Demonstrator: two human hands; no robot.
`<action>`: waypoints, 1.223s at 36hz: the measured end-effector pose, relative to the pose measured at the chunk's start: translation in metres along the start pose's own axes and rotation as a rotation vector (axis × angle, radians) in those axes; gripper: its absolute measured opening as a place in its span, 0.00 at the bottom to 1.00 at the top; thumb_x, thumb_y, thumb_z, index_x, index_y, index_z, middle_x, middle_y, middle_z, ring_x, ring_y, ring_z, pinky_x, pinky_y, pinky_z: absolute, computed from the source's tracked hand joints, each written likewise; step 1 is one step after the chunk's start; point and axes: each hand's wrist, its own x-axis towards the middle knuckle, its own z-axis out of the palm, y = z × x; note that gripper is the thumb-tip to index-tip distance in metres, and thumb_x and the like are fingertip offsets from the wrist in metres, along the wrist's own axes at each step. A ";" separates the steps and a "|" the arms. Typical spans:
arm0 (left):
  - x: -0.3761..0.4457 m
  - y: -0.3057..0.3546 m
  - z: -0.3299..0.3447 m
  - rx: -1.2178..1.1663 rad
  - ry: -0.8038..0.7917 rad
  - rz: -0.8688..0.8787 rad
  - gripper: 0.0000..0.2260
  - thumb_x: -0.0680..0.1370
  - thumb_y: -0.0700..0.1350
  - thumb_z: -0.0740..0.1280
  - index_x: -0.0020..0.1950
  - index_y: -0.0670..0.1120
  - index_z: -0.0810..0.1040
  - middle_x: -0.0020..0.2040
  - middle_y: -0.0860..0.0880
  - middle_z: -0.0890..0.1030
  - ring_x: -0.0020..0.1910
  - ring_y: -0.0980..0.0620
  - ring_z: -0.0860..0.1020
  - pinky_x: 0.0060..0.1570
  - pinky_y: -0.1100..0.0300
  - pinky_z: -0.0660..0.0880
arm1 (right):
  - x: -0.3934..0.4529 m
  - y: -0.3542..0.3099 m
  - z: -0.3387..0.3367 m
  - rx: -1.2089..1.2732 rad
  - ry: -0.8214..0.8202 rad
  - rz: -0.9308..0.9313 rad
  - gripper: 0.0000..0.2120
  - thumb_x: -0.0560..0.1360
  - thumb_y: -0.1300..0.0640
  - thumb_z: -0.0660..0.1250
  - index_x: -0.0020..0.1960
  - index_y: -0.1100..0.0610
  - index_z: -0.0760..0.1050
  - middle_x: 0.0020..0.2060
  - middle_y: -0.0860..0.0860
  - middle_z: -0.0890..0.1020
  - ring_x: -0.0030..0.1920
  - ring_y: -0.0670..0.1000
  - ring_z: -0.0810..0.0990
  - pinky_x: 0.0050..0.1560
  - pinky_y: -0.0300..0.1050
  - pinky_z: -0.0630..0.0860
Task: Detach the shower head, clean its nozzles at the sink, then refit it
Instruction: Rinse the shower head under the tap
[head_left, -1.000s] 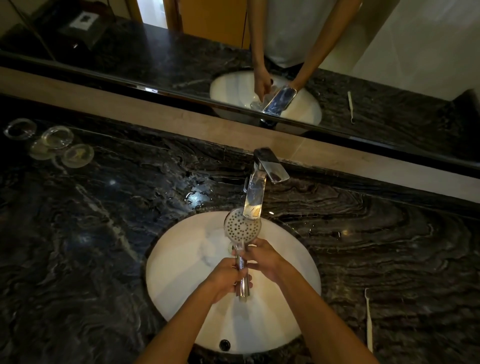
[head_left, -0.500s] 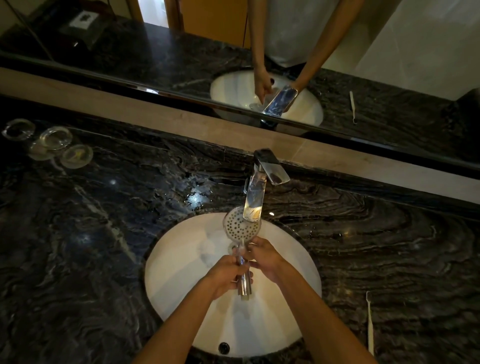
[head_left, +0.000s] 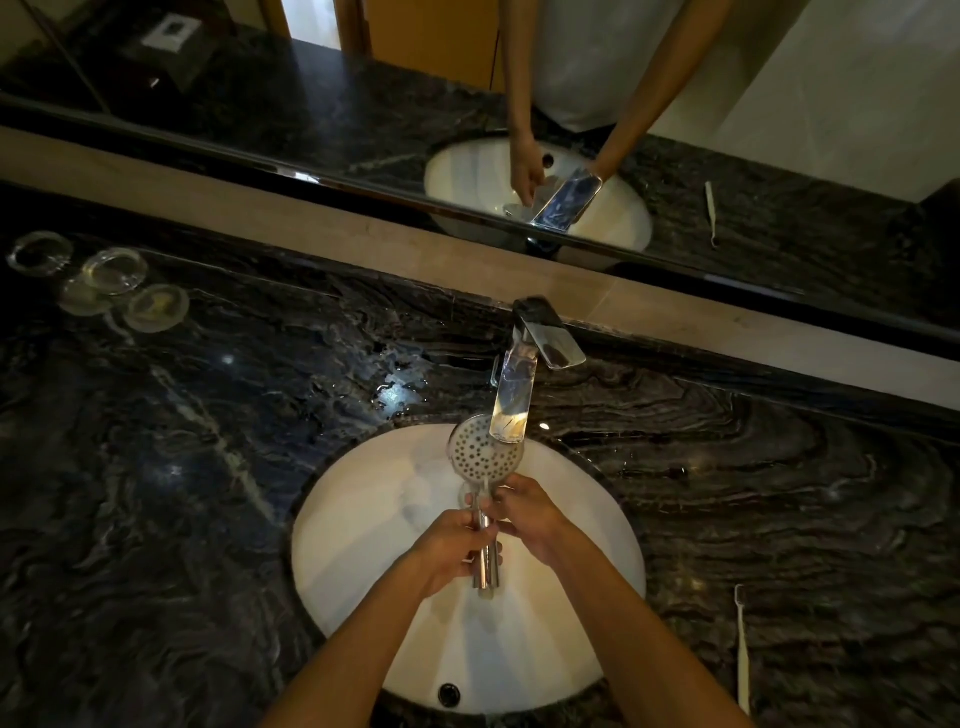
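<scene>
The chrome shower head (head_left: 480, 454) is held over the white oval sink (head_left: 363, 519), its round nozzle face turned up and partly under the spout of the chrome tap (head_left: 514, 402). My left hand (head_left: 452, 551) grips the lower part of the handle. My right hand (head_left: 530, 512) pinches the handle just below the round face. The handle's end sticks out below my left hand. I cannot tell whether water is running.
Dark veined marble counter (head_left: 182, 493) surrounds the sink. A white toothbrush (head_left: 742, 649) lies at the right of the basin. Several clear glass dishes (head_left: 111, 273) sit at the far left. A mirror (head_left: 363, 104) runs along the back above a beige ledge.
The shower head and both hands have stayed in nearly the same place under the tap; only the view shifted slightly.
</scene>
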 end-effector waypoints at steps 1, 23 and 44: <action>0.000 0.000 0.000 0.003 0.004 0.000 0.04 0.81 0.37 0.64 0.54 0.39 0.77 0.48 0.37 0.81 0.44 0.42 0.82 0.56 0.44 0.78 | 0.000 0.000 0.000 -0.001 -0.002 -0.001 0.13 0.77 0.68 0.64 0.55 0.56 0.81 0.51 0.56 0.87 0.49 0.51 0.84 0.44 0.42 0.80; -0.009 0.003 0.001 0.088 0.098 0.041 0.09 0.77 0.31 0.67 0.58 0.35 0.77 0.46 0.40 0.81 0.46 0.44 0.83 0.43 0.52 0.79 | 0.003 0.002 -0.001 0.072 -0.022 -0.021 0.14 0.77 0.70 0.64 0.60 0.60 0.80 0.52 0.56 0.87 0.48 0.51 0.84 0.48 0.45 0.80; -0.007 -0.005 0.002 0.069 0.105 0.029 0.11 0.78 0.30 0.65 0.61 0.33 0.76 0.49 0.39 0.81 0.51 0.41 0.81 0.61 0.40 0.75 | 0.000 0.010 0.000 0.040 0.013 -0.050 0.14 0.75 0.73 0.66 0.57 0.61 0.80 0.51 0.57 0.86 0.49 0.53 0.84 0.55 0.52 0.80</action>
